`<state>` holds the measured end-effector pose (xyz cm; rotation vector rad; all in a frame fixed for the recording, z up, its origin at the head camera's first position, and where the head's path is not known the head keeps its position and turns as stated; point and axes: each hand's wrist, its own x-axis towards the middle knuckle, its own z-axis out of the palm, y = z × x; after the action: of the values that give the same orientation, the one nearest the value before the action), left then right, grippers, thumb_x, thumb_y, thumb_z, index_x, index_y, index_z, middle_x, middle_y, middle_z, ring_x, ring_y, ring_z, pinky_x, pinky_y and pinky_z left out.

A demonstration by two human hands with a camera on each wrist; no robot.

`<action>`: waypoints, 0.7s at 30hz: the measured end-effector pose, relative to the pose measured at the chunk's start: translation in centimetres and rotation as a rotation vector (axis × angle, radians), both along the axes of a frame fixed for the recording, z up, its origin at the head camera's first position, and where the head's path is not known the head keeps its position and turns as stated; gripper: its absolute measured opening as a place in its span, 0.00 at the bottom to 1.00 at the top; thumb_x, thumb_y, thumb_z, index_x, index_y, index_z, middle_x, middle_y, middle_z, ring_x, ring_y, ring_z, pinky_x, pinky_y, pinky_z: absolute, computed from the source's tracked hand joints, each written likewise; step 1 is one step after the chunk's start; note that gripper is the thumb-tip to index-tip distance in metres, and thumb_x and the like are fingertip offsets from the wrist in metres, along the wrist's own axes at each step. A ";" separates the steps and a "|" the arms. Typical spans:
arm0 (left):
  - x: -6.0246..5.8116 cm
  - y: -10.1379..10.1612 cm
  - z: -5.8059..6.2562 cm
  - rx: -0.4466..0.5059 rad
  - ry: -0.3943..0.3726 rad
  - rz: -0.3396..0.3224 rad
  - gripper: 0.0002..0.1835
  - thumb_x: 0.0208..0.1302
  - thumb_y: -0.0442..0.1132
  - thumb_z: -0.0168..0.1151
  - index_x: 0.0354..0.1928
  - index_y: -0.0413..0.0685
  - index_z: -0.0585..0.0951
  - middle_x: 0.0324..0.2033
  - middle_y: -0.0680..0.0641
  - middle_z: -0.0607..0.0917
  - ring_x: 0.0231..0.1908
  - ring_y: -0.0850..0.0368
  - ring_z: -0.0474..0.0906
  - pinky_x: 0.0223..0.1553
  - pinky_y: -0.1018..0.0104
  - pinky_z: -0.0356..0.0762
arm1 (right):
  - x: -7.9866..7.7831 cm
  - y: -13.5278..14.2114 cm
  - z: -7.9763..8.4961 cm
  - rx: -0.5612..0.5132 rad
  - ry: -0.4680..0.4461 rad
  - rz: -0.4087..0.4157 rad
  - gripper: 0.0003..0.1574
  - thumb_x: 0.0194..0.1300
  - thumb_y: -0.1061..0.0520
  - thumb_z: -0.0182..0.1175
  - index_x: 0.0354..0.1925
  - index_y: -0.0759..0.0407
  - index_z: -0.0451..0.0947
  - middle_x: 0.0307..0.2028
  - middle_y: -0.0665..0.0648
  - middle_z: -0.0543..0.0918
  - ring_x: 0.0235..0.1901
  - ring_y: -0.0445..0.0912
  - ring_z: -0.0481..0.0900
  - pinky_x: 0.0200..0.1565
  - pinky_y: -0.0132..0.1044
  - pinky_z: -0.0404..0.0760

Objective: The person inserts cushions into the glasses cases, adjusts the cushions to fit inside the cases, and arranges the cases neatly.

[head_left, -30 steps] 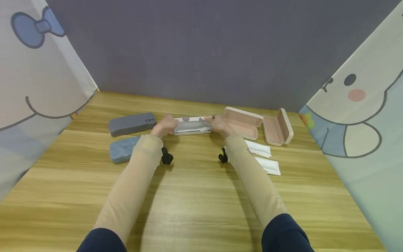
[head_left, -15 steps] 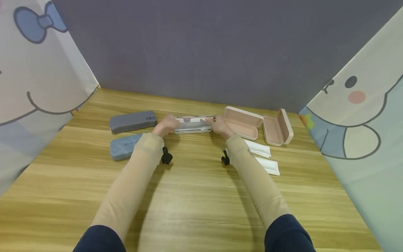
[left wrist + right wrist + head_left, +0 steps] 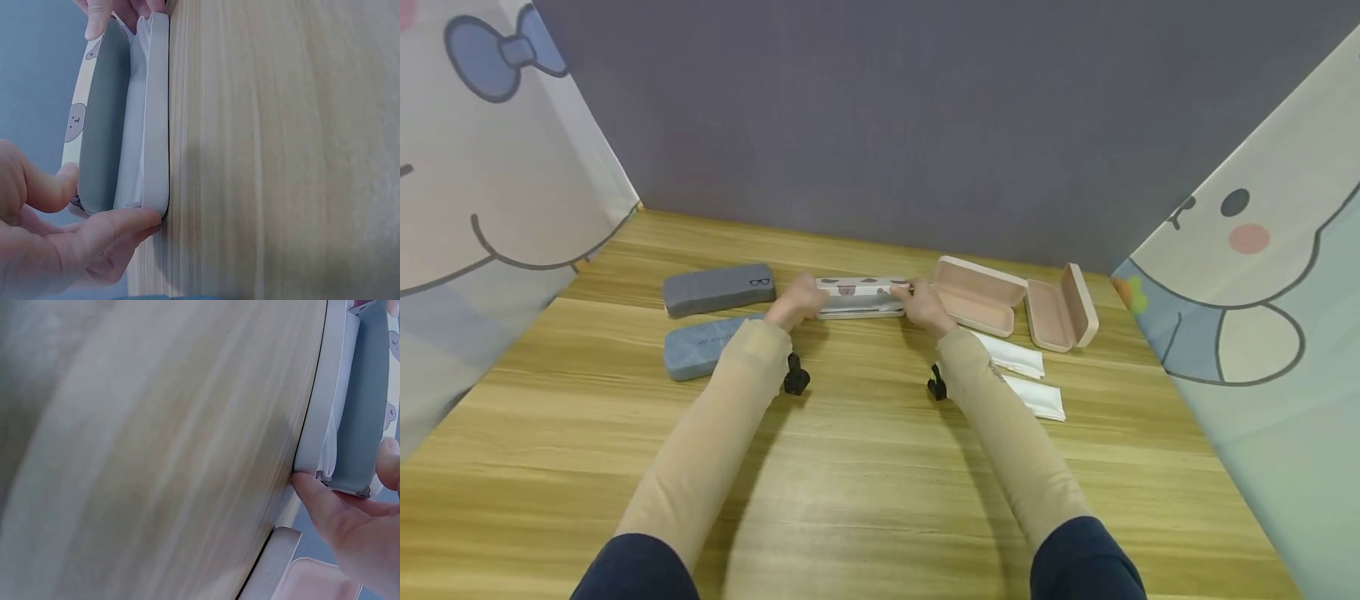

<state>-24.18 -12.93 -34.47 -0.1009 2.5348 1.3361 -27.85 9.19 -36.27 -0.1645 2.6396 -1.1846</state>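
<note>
A bear-patterned glasses case [image 3: 861, 284] with a grey lining stands at the back middle of the table, its lid part-way down. A folded white cloth [image 3: 132, 134] lies inside. My left hand [image 3: 798, 300] holds the case's left end; in the left wrist view the thumb rests on the lid edge and the fingers lie against the base. On the right end, my right hand [image 3: 927, 307] grips likewise, thumb on the lid and a fingertip at the base's lower corner in the right wrist view.
To the left lie a dark grey glasses case [image 3: 715, 292] and a blue glasses case [image 3: 703, 348], both closed. Two pink-lined cases, one wider [image 3: 973, 310] and one at its right [image 3: 1051, 312], stand open. White folded cloths [image 3: 1036, 397] lie before them.
The patterned lid has tipped forward and down over the cloth, so more of its outer side shows. Both hands have stayed at the case's ends.
</note>
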 end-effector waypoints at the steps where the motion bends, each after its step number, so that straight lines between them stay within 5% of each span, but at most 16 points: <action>1: 0.0 0.0 0.0 0.000 0.002 0.001 0.24 0.68 0.32 0.41 0.11 0.52 0.55 0.08 0.56 0.54 0.11 0.63 0.47 0.14 0.70 0.51 | 0.0 0.0 0.0 -0.003 -0.006 -0.004 0.39 0.74 0.43 0.45 0.69 0.70 0.55 0.69 0.69 0.61 0.69 0.58 0.59 0.69 0.51 0.62; 4: 0.0 0.2 0.0 -0.017 -0.016 0.012 0.18 0.68 0.32 0.40 0.17 0.49 0.58 0.16 0.50 0.62 0.14 0.62 0.50 0.17 0.69 0.54 | 0.1 0.0 0.0 -0.001 -0.015 -0.008 0.41 0.75 0.42 0.44 0.71 0.68 0.52 0.71 0.68 0.59 0.72 0.59 0.55 0.71 0.51 0.59; 7: 0.1 0.2 0.1 -0.031 -0.044 0.018 0.07 0.69 0.33 0.39 0.35 0.38 0.66 0.37 0.40 0.69 0.18 0.59 0.53 0.21 0.68 0.57 | 0.2 -0.1 0.0 0.001 -0.031 -0.009 0.41 0.75 0.41 0.43 0.72 0.66 0.50 0.72 0.67 0.57 0.73 0.59 0.53 0.72 0.51 0.58; 11: 0.2 0.3 0.1 -0.036 -0.072 0.020 0.17 0.68 0.32 0.38 0.56 0.31 0.61 0.53 0.32 0.66 0.19 0.59 0.52 0.21 0.67 0.57 | 0.3 -0.3 0.0 0.012 -0.043 -0.011 0.42 0.74 0.41 0.43 0.73 0.64 0.48 0.73 0.66 0.55 0.73 0.58 0.52 0.72 0.50 0.56; 17: 0.5 0.6 0.0 -0.036 -0.050 0.044 0.23 0.64 0.27 0.39 0.62 0.29 0.58 0.57 0.31 0.64 0.26 0.53 0.61 0.27 0.64 0.62 | 0.4 -0.2 -0.4 0.007 -0.028 -0.002 0.41 0.74 0.42 0.44 0.74 0.61 0.48 0.73 0.64 0.55 0.73 0.57 0.52 0.72 0.49 0.58; 21: 0.6 0.8 -0.2 -0.053 -0.042 0.067 0.23 0.65 0.27 0.39 0.62 0.29 0.59 0.48 0.34 0.68 0.17 0.59 0.52 0.20 0.67 0.56 | 0.5 -0.1 -0.7 0.014 0.001 0.016 0.41 0.74 0.42 0.44 0.74 0.60 0.47 0.73 0.63 0.56 0.74 0.57 0.51 0.72 0.50 0.57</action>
<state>-23.56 -12.16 -34.66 -0.2239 2.5530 1.2767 -27.34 9.08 -36.97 -0.1837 2.6415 -1.1608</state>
